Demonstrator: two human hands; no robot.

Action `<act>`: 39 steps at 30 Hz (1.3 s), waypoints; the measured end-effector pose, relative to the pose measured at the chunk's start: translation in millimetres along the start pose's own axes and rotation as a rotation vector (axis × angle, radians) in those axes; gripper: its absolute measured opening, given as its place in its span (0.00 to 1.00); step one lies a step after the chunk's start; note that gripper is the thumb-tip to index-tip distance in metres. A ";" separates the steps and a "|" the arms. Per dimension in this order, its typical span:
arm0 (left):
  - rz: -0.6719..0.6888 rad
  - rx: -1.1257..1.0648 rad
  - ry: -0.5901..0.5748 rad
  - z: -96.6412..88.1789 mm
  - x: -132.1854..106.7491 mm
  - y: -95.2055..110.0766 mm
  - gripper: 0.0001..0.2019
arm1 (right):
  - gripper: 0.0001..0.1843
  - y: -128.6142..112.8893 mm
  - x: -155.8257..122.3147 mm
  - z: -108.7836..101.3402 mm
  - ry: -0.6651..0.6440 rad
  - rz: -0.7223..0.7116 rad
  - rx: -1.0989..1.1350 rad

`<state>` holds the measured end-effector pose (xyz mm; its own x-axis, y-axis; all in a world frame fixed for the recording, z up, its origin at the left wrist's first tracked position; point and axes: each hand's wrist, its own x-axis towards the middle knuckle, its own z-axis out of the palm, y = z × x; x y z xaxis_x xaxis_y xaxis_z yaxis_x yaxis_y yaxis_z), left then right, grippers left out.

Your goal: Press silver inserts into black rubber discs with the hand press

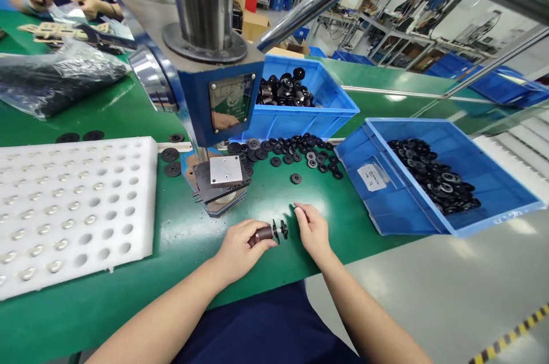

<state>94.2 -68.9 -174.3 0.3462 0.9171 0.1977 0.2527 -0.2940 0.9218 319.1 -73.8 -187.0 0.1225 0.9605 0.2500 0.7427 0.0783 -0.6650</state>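
Observation:
My left hand is closed around a dark brown cylinder lying nearly level, its far end pointing right. On the thin shaft at that end sit two black discs, a small gap between them. My right hand is just right of the discs, apart from them, with thumb and forefinger pinched together. A dark speck shows at those fingertips, too small to name. Ahead of my hands is a press with a flat metal block at its base. Loose black discs lie on the green table.
At left, a white foam tray holds rows of silvery parts. Behind the loose discs stands a blue bin of assembled parts; another blue bin of black discs is at right. A co-worker's hands and a plastic bag are at far left.

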 end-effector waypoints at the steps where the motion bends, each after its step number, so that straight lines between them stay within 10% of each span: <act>1: 0.004 -0.009 0.010 -0.7 0.5 -0.1 0.10 | 0.26 3.9 1.3 6.0 0.017 -0.019 -0.018; 10: -0.158 -0.172 0.133 -19.8 4.2 35.2 0.15 | 0.22 7.7 2.5 16.5 0.119 -0.207 -0.071; 19: 0.107 0.109 0.461 -110.5 28.2 112.4 0.09 | 0.23 17.6 1.1 15.9 0.127 -0.231 -0.003; 29: -0.053 0.102 0.425 -121.3 76.9 102.2 0.13 | 0.26 15.8 -1.2 12.9 0.140 -0.200 0.072; 39: -0.082 0.062 0.315 -124.5 74.3 94.9 0.16 | 0.17 -91.1 68.6 -96.1 0.263 -0.276 0.402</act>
<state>31.4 4.8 -30.7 0.0286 0.9737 0.2262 0.3260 -0.2230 0.9187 323.0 -40.7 -41.6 0.1571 0.7949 0.5861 0.4673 0.4630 -0.7532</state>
